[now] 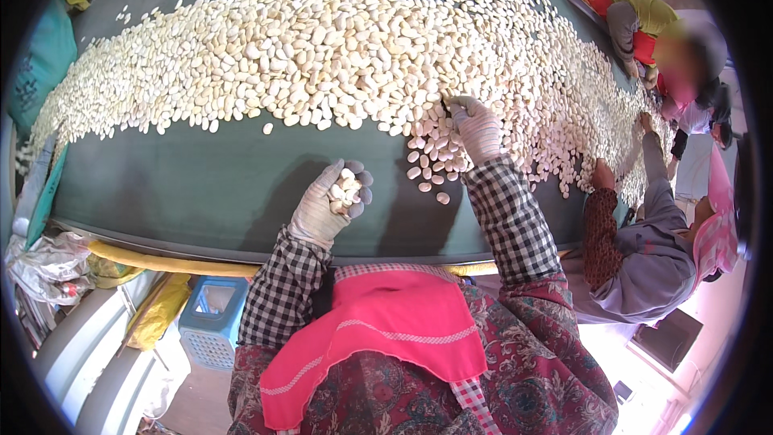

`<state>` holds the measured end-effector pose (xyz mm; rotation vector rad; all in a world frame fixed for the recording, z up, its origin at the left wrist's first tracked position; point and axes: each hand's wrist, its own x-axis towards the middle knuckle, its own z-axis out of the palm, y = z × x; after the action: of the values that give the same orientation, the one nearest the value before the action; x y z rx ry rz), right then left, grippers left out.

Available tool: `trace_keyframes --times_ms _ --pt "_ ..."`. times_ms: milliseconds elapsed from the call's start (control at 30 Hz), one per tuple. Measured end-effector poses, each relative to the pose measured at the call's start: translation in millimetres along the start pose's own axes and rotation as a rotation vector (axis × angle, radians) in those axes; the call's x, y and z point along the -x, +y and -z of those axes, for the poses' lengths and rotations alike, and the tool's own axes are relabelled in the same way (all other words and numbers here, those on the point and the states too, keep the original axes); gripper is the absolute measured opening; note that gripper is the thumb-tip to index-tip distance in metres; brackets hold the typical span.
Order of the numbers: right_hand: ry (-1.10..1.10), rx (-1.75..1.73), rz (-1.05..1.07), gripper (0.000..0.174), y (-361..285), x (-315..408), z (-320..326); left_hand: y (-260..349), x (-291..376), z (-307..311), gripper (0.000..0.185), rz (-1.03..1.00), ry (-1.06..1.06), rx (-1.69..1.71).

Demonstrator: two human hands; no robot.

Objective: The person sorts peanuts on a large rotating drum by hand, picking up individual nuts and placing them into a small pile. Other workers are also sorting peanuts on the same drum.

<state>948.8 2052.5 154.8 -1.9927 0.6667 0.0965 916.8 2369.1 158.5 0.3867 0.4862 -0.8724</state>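
A broad band of white beans (314, 54) lies across a dark green conveyor belt (181, 187) in front of me. In a pale glove, my left hand (329, 199) is cupped over the bare near side of the belt, its fingers curled around a small heap of white beans (345, 192). My right hand (477, 127), gloved too, reaches into the near edge of the band with its fingertips down among the beans. A small dark spot shows at those fingertips; whether it is a held thing or a shadow is unclear.
To my right a co-worker in a grey top (646, 260) has both hands at the beans. Another person (646, 18) works across the belt. A yellow padded edge (175, 260) borders my side. Below it stands a blue plastic stool (208, 344); a teal sack (45, 66) sits far left.
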Motion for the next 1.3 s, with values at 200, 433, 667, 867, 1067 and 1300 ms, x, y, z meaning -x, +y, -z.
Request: trace_keyframes --times_ms 200,433,667,867,1067,1300 --pt "0.067 0.555 0.145 0.034 -13 -8 -12 15 9 6 0.033 -0.008 -0.01 -0.008" --pt "0.016 0.859 -0.006 0.033 -28 -12 -20 33 20 9 0.033 -0.015 -0.054 0.012" --pt "-0.037 -0.561 -0.234 0.013 -29 5 0 49 32 16 0.032 -0.024 0.003 -0.005" --pt "0.072 -0.642 -0.198 0.017 -46 -8 -8 60 42 18 0.031 -0.007 0.024 -0.013" --pt "-0.04 -0.286 -0.261 0.022 -63 4 -69 73 55 17 0.031 -0.036 0.063 -0.059" --pt "0.432 -0.047 -0.086 0.034 -27 -34 -34 86 58 32 0.031 -0.032 0.049 -0.034"
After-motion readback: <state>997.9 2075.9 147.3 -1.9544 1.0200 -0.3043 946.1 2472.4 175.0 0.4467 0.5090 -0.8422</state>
